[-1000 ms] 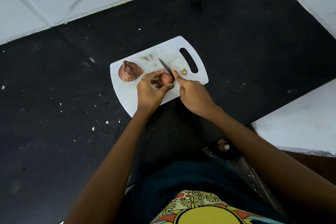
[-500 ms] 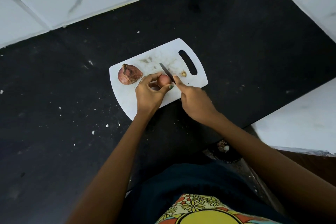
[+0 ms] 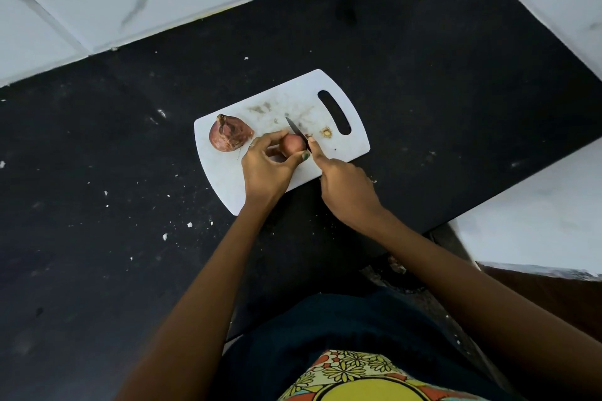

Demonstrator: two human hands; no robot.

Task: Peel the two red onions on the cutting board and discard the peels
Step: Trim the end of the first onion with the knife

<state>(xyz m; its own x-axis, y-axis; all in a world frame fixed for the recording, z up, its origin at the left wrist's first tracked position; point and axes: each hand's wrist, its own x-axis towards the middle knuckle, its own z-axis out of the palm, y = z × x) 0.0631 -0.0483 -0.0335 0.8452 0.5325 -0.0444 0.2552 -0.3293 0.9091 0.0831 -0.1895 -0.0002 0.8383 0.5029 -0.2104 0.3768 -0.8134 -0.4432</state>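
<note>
Onion one (image 3: 292, 144), the smaller of the two, sits near the middle of the cutting board (image 3: 224, 179), toward its near edge. My left hand (image 3: 265, 169) grips it: thumb on the near side, forefinger curled over the far side, so it cannot roll while the blade works. Its exposed surface looks smooth and pinkish, so I judge part of the dry skin is already off.

My right hand (image 3: 345, 187) is closed round the handle of the knife (image 3: 297, 133), with the forefinger laid along the spine for control. The blade rests against the right end of the held onion, its tip pointing to the far left. This placement suits trimming an end or lifting a skin edge.

Onion two (image 3: 229, 137) lies at the left end of the board, apart from my left hand, with its papery skin on. It waits there clear of the blade.

A small trimmed scrap (image 3: 326, 132) lies right of the knife, just beside the handle slot (image 3: 334, 112).

The board rests on the black counter (image 3: 97, 172), which carries scattered pale flecks. No bin or bowl for peels is in view.
</note>
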